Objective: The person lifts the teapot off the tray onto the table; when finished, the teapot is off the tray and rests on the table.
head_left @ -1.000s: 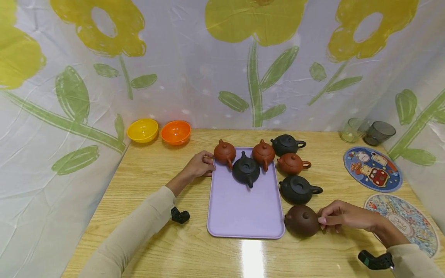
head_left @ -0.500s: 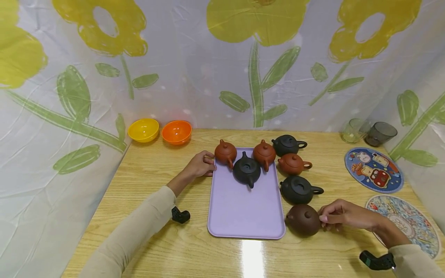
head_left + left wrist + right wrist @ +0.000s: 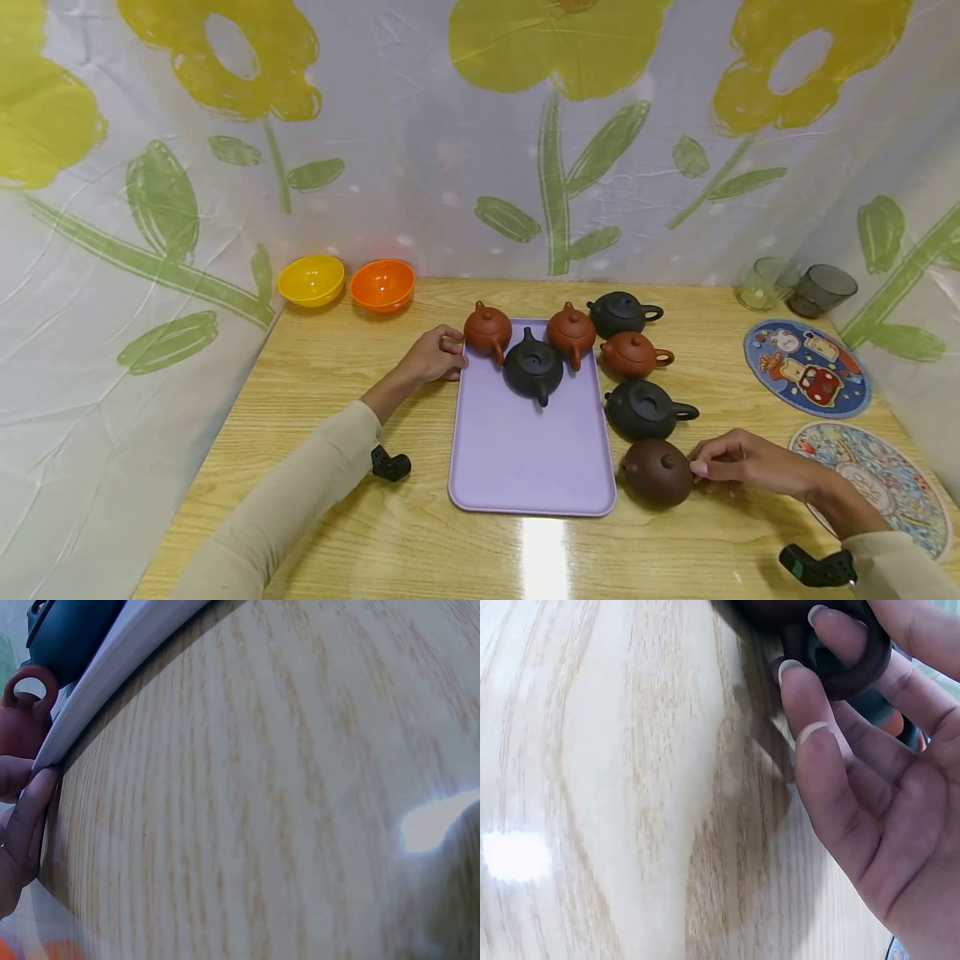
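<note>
In the head view, my left hand (image 3: pixel 435 355) grips the upper left edge of the lilac tray (image 3: pixel 534 467); the left wrist view shows its fingers at the tray's rim (image 3: pixel 86 705). On the tray's far end sit two reddish clay teapots (image 3: pixel 487 328) and a black teapot (image 3: pixel 533 367). My right hand (image 3: pixel 750 462) pinches the handle of a dark brown teapot (image 3: pixel 657 473) beside the tray's near right corner. Its looped handle (image 3: pixel 859 675) shows between thumb and fingers in the right wrist view. Whether this teapot touches the table, I cannot tell.
Right of the tray stand two more black teapots (image 3: pixel 643 409) and a reddish one (image 3: pixel 632 355). A yellow bowl (image 3: pixel 311 282) and an orange bowl (image 3: pixel 383 286) stand back left. Two glasses (image 3: pixel 822 291), a blue round mat (image 3: pixel 808 368) and a patterned mat (image 3: pixel 873 483) lie right.
The dark brown teapot and my right hand have shifted very slightly right, away from the tray. My left hand keeps its place on the tray's edge.
</note>
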Demonstrator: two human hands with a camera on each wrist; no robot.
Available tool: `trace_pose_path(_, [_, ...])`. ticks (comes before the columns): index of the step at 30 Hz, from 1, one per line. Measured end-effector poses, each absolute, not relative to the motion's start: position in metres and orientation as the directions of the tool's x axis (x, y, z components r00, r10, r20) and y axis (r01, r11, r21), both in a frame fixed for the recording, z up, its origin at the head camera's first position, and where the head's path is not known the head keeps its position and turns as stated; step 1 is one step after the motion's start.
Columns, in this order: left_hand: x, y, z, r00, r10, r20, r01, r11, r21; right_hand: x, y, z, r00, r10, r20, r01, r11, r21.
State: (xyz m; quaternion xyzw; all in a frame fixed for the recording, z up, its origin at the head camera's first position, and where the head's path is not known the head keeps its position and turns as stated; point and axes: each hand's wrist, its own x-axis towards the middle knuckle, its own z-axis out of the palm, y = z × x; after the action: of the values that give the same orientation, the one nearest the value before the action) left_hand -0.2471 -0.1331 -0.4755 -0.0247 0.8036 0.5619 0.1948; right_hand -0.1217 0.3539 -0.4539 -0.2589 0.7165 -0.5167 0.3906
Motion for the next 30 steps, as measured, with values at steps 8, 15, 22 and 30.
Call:
trace_pose_path(8, [-0.247, -0.133, -0.475, -0.923, 0.18, -0.341, -0.259, 0.363, 0.895, -0.12, 0.355, -0.455, -0.595, -0.742, -0.309, 0.032, 0.363, -0.931])
trace_pose_path(15, [-0.246, -0.134, -0.475, -0.922, 0.175, -0.346, -0.264, 0.37, 0.891, -0.116, 0.357, -0.456, -0.674, -0.684, -0.278, -0.017, 0.39, -0.921])
trace_pose_path(22, [-0.247, -0.133, -0.476, -0.921, 0.18, -0.344, -0.263, 0.365, 0.893, -0.112, 0.357, -0.443, -0.825, -0.487, -0.287, 0.0, 0.507, -0.862])
trace_pose_path(30, [-0.248, -0.133, -0.476, -0.921, 0.174, -0.35, -0.268, 0.369, 0.89, -0.114, 0.333, -0.414, -0.918, -0.358, -0.17, -0.065, 0.558, -0.827])
